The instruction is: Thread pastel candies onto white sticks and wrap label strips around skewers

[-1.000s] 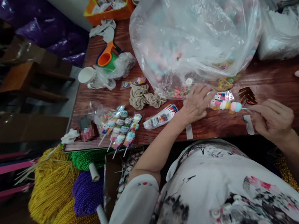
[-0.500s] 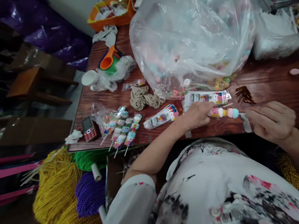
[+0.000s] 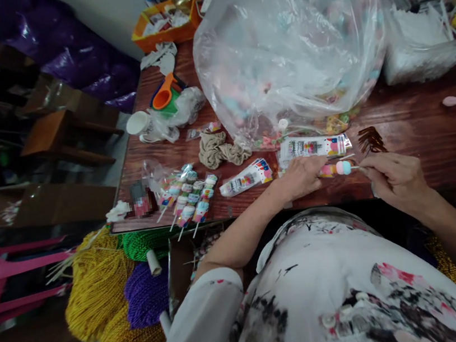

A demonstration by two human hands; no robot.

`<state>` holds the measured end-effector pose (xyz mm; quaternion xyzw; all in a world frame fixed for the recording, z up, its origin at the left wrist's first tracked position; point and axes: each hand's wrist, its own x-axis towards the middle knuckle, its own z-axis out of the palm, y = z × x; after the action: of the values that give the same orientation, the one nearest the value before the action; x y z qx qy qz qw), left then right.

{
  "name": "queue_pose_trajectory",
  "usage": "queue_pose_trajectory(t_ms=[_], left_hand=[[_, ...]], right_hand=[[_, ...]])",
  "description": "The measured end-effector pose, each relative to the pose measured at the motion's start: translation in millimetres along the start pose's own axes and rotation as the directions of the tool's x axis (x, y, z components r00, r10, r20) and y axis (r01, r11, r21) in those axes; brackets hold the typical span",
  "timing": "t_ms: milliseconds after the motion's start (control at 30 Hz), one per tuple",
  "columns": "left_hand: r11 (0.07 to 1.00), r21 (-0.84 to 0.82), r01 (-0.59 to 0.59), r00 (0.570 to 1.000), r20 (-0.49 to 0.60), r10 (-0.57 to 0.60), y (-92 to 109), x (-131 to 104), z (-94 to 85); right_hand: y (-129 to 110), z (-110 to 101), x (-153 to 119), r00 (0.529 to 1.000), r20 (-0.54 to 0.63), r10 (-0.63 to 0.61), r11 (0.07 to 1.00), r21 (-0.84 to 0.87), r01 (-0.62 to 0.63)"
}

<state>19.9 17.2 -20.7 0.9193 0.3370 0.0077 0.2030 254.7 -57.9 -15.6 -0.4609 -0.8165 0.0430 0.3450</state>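
Note:
Between my hands lies a skewer of pastel candies (image 3: 342, 168), its left part inside a clear printed wrapper. My left hand (image 3: 303, 177) is closed on the wrapper's left end. At the right, my right hand (image 3: 394, 175) pinches the white stick of the candy skewer. Just above my left hand is a stack of printed wrappers (image 3: 313, 147), with a second fanned stack (image 3: 246, 178) to its left. Brown-gold twist ties (image 3: 371, 140) lie above my right hand. Several wrapped candy skewers (image 3: 193, 198) rest near the table's left front edge.
A large clear bag of candies (image 3: 288, 55) fills the table's back middle. Behind at the right stands a clear bin (image 3: 420, 62) with white sticks. An orange basket (image 3: 169, 35), a white cup (image 3: 138, 123) and a beige cloth (image 3: 219, 149) are on the left. Yellow cord bundles (image 3: 87, 287) hang below.
My right hand has moved left, closer to my left hand. The candies have slid left, deeper into the wrapper, and fewer stick out.

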Motion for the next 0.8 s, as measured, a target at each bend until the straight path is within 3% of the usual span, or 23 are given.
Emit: queue_pose_trajectory(t_ms=[300,567,700,800], left_hand=[[0.955,-0.296,0.039,0.999,0.001,-0.040,9.8,4.7,-2.6],[0.965,-0.248,0.089,0.994,0.077,-0.072,20.3,4.1,-7.4],[0.952,-0.297,0.082,0.996,0.068,-0.064,23.2,2.7,-6.5],[0.974,-0.195,0.111,0.994,0.035,-0.107,22.7,-0.5,-7.5]], right_hand=[[-6.7,-7.1,9.3,0.983,0.103,-0.150,0.968,-0.188,0.168],[-17.6,-2.9,15.1,0.921,0.087,-0.380,0.889,-0.239,0.390],[-15.0,-1.8,17.3,0.942,0.122,-0.312,0.910,-0.246,0.333],[-9.6,-5.5,16.6,0.968,0.150,-0.204,0.944,-0.233,0.235]])
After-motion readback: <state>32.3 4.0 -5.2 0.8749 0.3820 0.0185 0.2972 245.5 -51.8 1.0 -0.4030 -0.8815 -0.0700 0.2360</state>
